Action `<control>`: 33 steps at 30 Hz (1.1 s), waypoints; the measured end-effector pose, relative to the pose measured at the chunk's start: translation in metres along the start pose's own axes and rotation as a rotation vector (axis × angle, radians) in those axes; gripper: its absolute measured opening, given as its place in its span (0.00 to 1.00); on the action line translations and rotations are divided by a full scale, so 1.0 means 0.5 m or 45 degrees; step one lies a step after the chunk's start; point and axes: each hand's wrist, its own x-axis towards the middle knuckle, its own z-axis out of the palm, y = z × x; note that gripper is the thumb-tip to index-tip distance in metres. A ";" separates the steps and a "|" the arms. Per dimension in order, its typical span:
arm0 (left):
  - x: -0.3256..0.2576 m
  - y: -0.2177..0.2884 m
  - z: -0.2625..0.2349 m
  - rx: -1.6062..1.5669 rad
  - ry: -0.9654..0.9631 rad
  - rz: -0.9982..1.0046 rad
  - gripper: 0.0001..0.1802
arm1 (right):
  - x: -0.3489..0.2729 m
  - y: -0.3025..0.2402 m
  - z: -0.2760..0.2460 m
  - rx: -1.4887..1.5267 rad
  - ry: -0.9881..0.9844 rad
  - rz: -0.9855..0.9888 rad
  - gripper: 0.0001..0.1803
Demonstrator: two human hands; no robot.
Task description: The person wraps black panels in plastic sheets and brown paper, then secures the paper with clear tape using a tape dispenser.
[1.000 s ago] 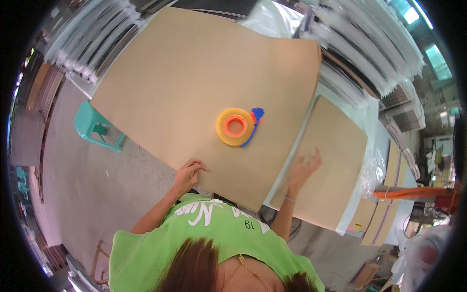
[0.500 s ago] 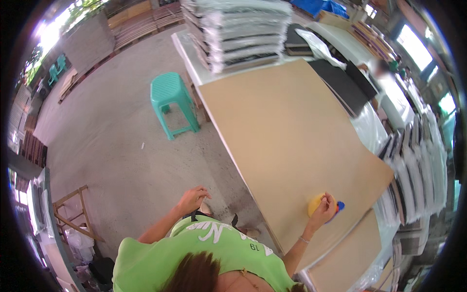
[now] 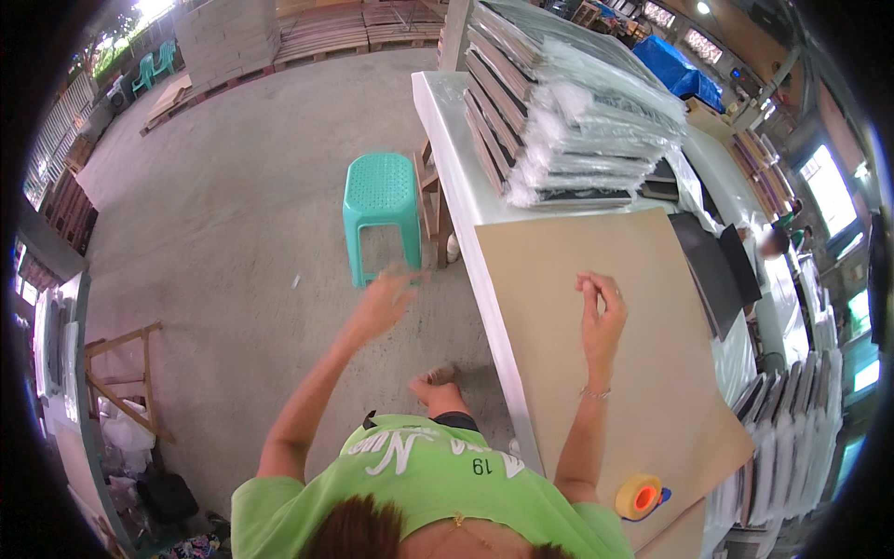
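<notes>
My right hand (image 3: 599, 312) rests with curled fingers on a large brown cardboard sheet (image 3: 643, 373) that lies on a white table (image 3: 456, 168). It holds nothing that I can see. My left hand (image 3: 384, 300) hangs blurred in the air left of the table's edge, fingers spread, above the concrete floor and just in front of a teal plastic stool (image 3: 380, 210). A yellow and orange tape roll (image 3: 639, 496) with a blue dispenser lies on the cardboard near my right elbow.
A tall stack of dark flat items wrapped in clear plastic (image 3: 568, 121) fills the table's far end. Dark flat panels (image 3: 712, 270) lie to the right of the cardboard. More stacked panels (image 3: 792, 419) stand at the right. A wooden frame (image 3: 121, 373) stands at the left.
The view has swung left along the table. My right hand left the tape roll and moved up the cardboard. My left hand rose from my side toward the stool.
</notes>
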 end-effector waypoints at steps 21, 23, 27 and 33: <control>1.058 0.129 -0.121 0.833 0.037 1.355 0.33 | 0.553 0.066 0.154 1.106 -0.083 0.379 0.10; 1.075 0.138 -0.125 0.776 -0.030 1.401 0.30 | 0.573 0.078 0.140 1.204 -0.071 0.415 0.14; 1.096 0.178 -0.162 0.834 -0.238 1.557 0.24 | 0.618 0.050 0.136 1.189 0.018 0.503 0.23; 1.123 0.232 -0.192 0.868 -0.355 1.642 0.19 | 0.680 0.095 0.137 1.356 0.032 0.587 0.31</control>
